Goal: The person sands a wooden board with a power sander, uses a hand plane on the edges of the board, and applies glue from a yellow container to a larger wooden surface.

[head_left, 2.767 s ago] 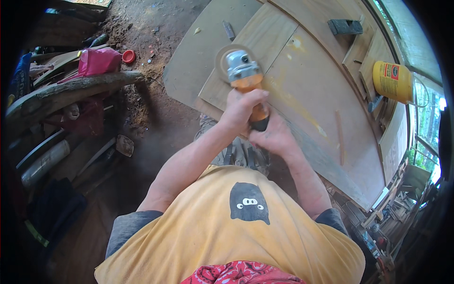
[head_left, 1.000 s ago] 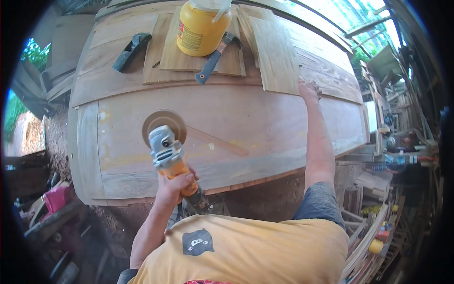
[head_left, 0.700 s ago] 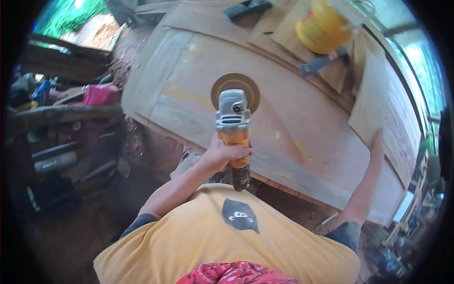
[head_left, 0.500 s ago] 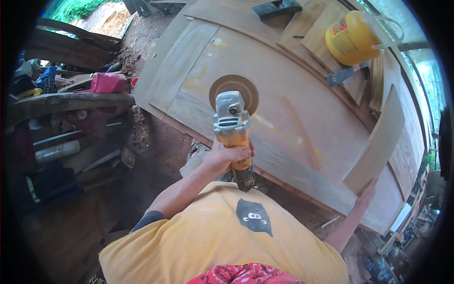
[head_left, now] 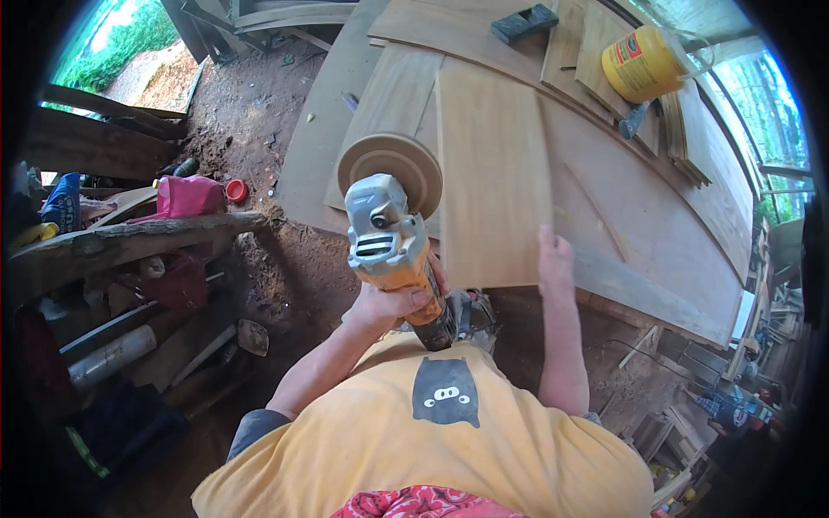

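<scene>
The left hand [head_left: 389,306], at lower centre, is closed around the body of an angle grinder [head_left: 376,226], disc end pointing up the frame. The right hand [head_left: 555,257], right of centre and blurred, is at the right edge of a thin wooden board [head_left: 492,181]; whether its fingers grip cannot be told. The board's near edge projects past the near edge of the large wooden panel [head_left: 669,246]. Its left edge meets the rim of the grinder's disc [head_left: 393,164] in this view; contact cannot be confirmed. Panel surface extends right of the board. At left, earth floor [head_left: 272,250] separates the panel from a rough timber rail [head_left: 147,226]. The grinder is above the left hand; the board lies between the hands, extending beyond both. At upper right are stacked boards [head_left: 682,134] and a yellow bucket [head_left: 639,65].
</scene>
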Demonstrator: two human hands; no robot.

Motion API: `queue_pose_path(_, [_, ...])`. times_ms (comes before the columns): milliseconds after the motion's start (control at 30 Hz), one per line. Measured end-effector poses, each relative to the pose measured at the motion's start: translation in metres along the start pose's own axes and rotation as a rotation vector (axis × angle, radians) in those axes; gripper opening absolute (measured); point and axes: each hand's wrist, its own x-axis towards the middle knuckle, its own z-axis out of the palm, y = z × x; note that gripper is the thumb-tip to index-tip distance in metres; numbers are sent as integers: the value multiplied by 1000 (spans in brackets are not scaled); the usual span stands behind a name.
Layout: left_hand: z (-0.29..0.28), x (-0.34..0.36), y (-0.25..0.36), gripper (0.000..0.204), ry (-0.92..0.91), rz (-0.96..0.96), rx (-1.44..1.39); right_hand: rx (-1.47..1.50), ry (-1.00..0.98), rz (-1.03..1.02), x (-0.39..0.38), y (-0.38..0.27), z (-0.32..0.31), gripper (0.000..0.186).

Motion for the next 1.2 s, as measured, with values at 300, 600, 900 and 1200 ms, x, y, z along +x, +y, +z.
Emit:
queue_pose_path(300, [-4,-7,8,50,11,78,45,-245,-60,-374,-22,-98,84,41])
queue_pose_path(600, [20,52,6,36,128,-8,275,387,-867,-309,-137,-77,34,68])
queue_pose_path(900, [55,112,-39,58,-263,24,421,612,-260,-262,-122,-86,-23,39])
queue_pose_path(1200, [-21,198,-64,79,300,258,1901,504,-128,-153,-74,-43,-105,37])
